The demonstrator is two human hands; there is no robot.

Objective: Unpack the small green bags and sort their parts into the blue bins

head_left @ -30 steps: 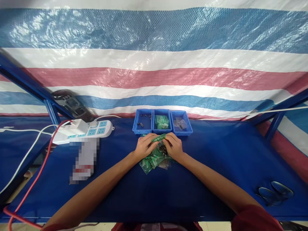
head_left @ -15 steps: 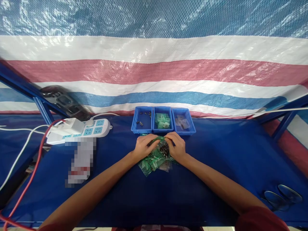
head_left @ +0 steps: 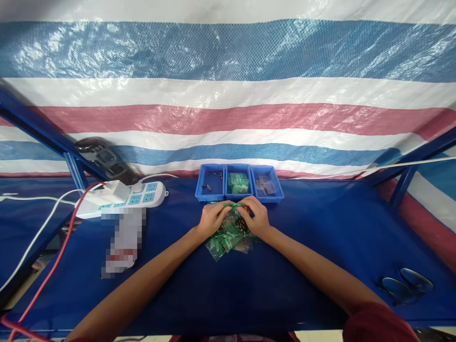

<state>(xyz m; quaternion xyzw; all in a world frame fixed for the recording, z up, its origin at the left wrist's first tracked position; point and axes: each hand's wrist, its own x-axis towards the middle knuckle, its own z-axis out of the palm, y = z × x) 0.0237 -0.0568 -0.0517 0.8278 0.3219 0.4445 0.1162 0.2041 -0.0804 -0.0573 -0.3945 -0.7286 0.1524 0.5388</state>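
Note:
My left hand [head_left: 211, 219] and my right hand [head_left: 257, 217] pinch the green top edge of a clear plastic bag [head_left: 232, 219], one at each side. Small dark metal parts [head_left: 242, 224] show through the bag near my right fingers. Beneath it lies a heap of green-tinted small bags [head_left: 225, 241], with a clear packet [head_left: 243, 245] at the heap's right edge. Just beyond my hands stand three blue bins: the left bin [head_left: 210, 195] holds several small dark parts, the middle bin [head_left: 238, 195] green packets, the right bin [head_left: 269, 199] clear packets.
At the left are a white power strip [head_left: 156, 194] with plugged-in adapters, a red cable [head_left: 66, 242] and a blurred-out white item [head_left: 126, 242]. Eyeglasses [head_left: 406, 287] rest at the right on the blue table [head_left: 302, 294]. A striped tarp [head_left: 228, 90] hangs behind.
My hands have come slightly closer together along the bag's top edge, still gripping it. The camera view has tilted up a little, so the background sits lower.

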